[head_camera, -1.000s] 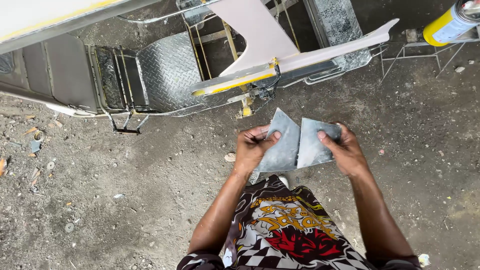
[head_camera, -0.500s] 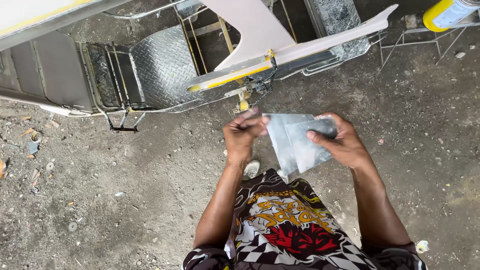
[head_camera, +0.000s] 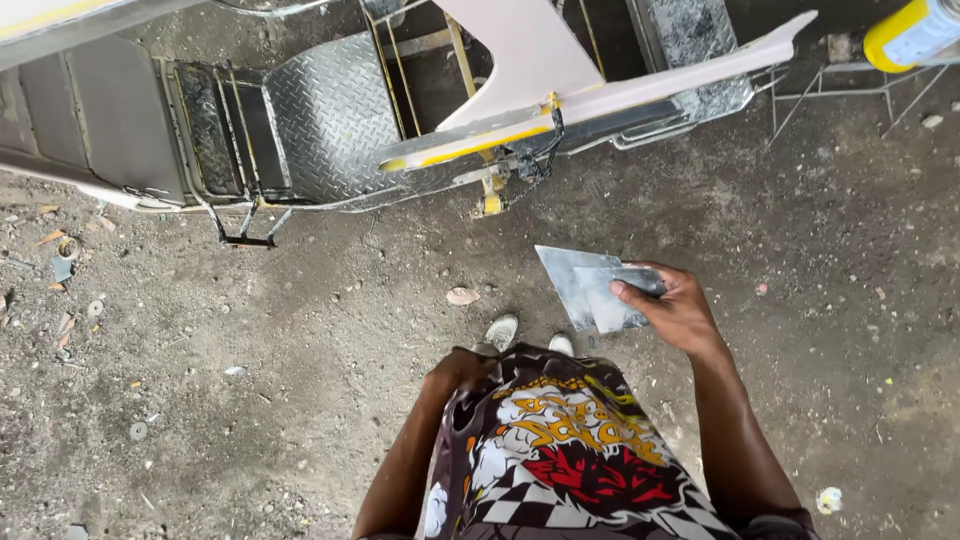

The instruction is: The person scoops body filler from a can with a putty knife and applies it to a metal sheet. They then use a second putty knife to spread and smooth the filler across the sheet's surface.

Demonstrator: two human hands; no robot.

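- At the far left, small scraps of rubbish lie scattered on the dirt ground.
- Above them stands a metal frame with a grey panel and a checker-plate step; a small black bracket hangs from its lower edge.
- Right of the step, a pale pink beam with a yellow edge runs up toward the right, with a black cable looped beneath it and a yellow fitting just under that.
- A dry leaf lies on the ground below the beam.
- The left hand is down at the person's waist, pressed against the patterned shirt; its fingers are hidden, so I cannot tell whether it is closed or holds anything.
- Two shoe tips show just above the shirt.
- The right hand is raised in front of the body, fingers and thumb clamped on two thin grey metal sheets, which overlap and stick out to the left of the hand, held in the air over the ground.
- At the top right, a wire stand sits on the ground, and a yellow can lies at the corner.
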